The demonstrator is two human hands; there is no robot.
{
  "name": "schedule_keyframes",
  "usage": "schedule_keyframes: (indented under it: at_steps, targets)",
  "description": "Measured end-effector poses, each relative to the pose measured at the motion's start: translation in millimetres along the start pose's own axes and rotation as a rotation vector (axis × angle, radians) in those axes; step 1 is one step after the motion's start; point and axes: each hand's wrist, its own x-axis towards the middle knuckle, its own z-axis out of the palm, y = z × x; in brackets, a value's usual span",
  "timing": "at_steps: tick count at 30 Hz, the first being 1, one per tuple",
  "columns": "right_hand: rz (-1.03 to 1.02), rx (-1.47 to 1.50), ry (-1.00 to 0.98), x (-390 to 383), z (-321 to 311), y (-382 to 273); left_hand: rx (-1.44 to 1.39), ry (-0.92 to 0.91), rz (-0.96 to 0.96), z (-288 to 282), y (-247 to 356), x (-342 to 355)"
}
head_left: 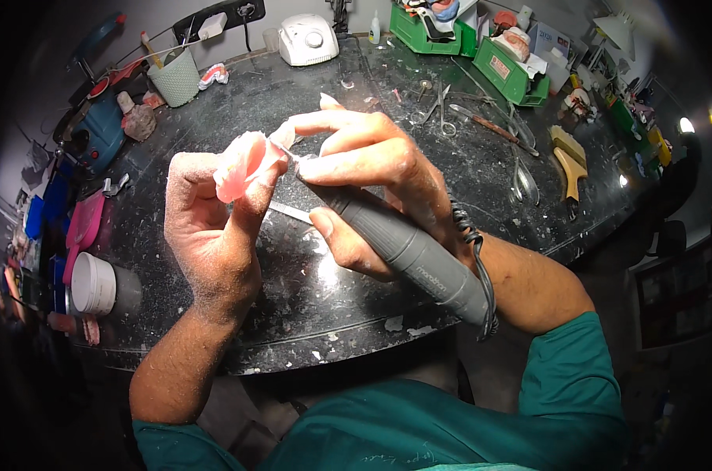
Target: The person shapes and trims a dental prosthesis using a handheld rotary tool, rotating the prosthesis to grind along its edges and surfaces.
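My left hand point(219, 251), dusted with pale powder, is closed on a pink denture point(237, 171) held up above the bench. In my right hand point(399, 161) lies a dark grey rotary handpiece point(403, 247), slanting from lower right to upper left. Its thin metal bit point(284, 149) reaches the denture's right edge; whether it touches cannot be made out. A coiled black cord point(474, 235) runs along the back of the handpiece, by my right wrist. Below the hands, a narrow light-coloured strip point(289, 210) lies on the bench, partly hidden by my right hand.
The black bench point(356, 322) is strewn with white dust and chips. A white control box point(309, 41) and green bins point(507, 74) stand at the back. Scissors point(434, 110) and a wooden-handled brush point(571, 165) lie right; a white tub point(94, 284) and textured cup point(175, 78) stand left.
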Motion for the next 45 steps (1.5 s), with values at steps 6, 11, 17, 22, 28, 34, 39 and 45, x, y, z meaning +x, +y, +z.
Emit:
schedule_keyframes:
  at_steps: [6,11,17,22,28,34,39,45]
  targets:
    - [0.024,0.015,0.089,3.6,4.8,-5.0,0.012,-0.014,-0.015,1.2,3.5,0.7]
    - [-0.022,-0.004,-0.045,4.5,-2.2,-2.0,0.014,-0.010,-0.043,0.6,6.0,0.2]
    - [0.022,0.027,0.053,8.0,2.4,-9.7,-0.010,-0.020,-0.055,-1.5,2.9,-0.1]
    - [0.025,0.017,0.065,6.1,3.2,-5.7,0.027,-0.019,-0.083,0.3,5.3,-1.0]
    - [0.001,0.023,0.094,2.6,4.3,-0.4,0.026,-0.036,-0.106,0.5,3.7,-0.1]
    - [0.065,0.112,0.091,-1.0,4.7,-0.8,-0.059,0.003,-0.090,2.1,4.1,1.6]
    - [0.024,0.034,-0.071,0.8,-2.5,-2.2,-0.136,-0.017,-0.131,1.3,4.0,3.5]
    - [0.069,0.046,0.014,-4.4,2.0,0.7,-0.121,0.023,-0.193,3.7,6.3,5.1]
